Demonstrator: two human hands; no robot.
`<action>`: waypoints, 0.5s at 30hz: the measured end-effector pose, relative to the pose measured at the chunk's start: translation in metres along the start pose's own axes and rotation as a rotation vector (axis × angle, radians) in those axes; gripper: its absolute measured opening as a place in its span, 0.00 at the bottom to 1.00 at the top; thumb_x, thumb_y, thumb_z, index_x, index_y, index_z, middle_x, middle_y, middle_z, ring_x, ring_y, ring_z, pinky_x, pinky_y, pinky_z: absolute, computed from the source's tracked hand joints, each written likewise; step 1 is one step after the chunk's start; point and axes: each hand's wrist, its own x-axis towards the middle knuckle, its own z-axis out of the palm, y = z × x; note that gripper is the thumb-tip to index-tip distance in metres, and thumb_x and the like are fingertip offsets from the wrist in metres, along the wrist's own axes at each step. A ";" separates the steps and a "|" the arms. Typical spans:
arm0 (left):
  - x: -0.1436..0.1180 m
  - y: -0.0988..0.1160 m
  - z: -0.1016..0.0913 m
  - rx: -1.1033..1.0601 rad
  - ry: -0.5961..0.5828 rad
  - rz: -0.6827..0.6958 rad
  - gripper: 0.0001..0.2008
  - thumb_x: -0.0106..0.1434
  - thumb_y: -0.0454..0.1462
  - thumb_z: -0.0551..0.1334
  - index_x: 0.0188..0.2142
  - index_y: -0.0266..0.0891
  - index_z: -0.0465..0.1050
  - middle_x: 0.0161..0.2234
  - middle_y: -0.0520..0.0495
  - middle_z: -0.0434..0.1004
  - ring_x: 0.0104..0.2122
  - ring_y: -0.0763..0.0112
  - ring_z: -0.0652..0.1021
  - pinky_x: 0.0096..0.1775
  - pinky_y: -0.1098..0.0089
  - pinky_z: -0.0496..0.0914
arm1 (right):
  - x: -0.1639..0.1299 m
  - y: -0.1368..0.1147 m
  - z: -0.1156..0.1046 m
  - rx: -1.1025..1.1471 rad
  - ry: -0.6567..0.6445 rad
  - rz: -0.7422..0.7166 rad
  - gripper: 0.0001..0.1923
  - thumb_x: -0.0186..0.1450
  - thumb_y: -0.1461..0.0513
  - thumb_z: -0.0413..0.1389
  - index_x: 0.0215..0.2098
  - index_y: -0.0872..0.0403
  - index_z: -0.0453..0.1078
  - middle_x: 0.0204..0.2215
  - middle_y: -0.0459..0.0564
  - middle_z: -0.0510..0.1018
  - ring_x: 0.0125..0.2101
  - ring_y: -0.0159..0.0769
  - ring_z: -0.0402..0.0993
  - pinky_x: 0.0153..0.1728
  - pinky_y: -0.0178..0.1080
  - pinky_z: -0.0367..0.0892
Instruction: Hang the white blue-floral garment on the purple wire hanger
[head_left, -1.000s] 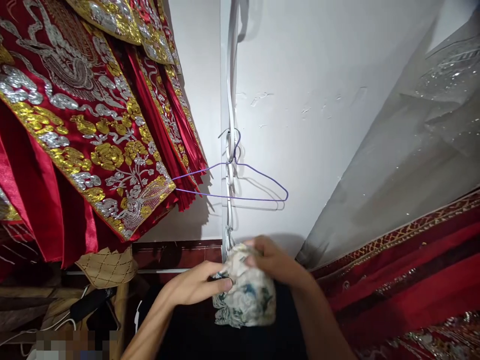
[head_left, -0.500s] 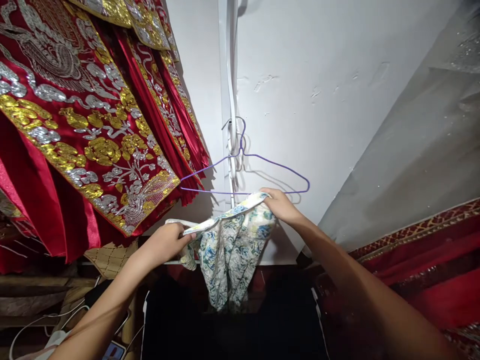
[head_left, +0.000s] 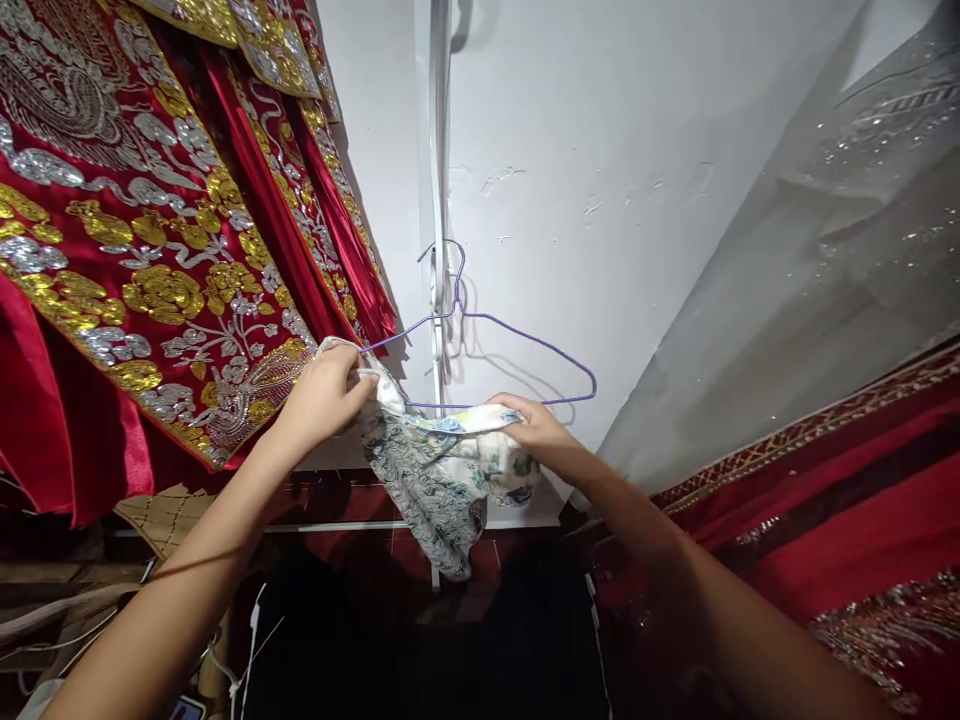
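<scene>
A purple wire hanger [head_left: 525, 335] hangs by its hook at a white upright strip against the wall. Below its bottom bar hangs a white garment [head_left: 442, 480] with a blue, green and yellow swirl print. My left hand [head_left: 330, 385] grips one end of the garment's edge, at the hanger's left corner, and the cloth there covers that corner. My right hand [head_left: 529, 425] pinches the other end of the edge, just under the bottom bar. The hanger's right corner is bare. The garment's lower part dangles in folds.
Red cloth with gold and silver sequin embroidery [head_left: 165, 290] hangs at the left, close to my left hand. Translucent plastic sheeting [head_left: 787, 270] covers the right, above more red embroidered cloth [head_left: 862, 510]. The white strip [head_left: 435, 130] runs up the wall. Wooden pieces lie lower left.
My left hand has risen to the hanger's left corner, bringing the garment's edge over it. My right hand still holds the other end, slightly lower. The view has shifted a little.
</scene>
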 end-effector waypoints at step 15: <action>0.044 0.003 -0.001 -0.069 0.002 0.130 0.13 0.70 0.38 0.49 0.34 0.41 0.70 0.30 0.48 0.75 0.31 0.64 0.74 0.33 0.68 0.62 | -0.035 -0.024 0.007 -0.094 0.271 -0.078 0.47 0.57 0.65 0.55 0.74 0.47 0.48 0.37 0.49 0.80 0.21 0.31 0.68 0.21 0.34 0.64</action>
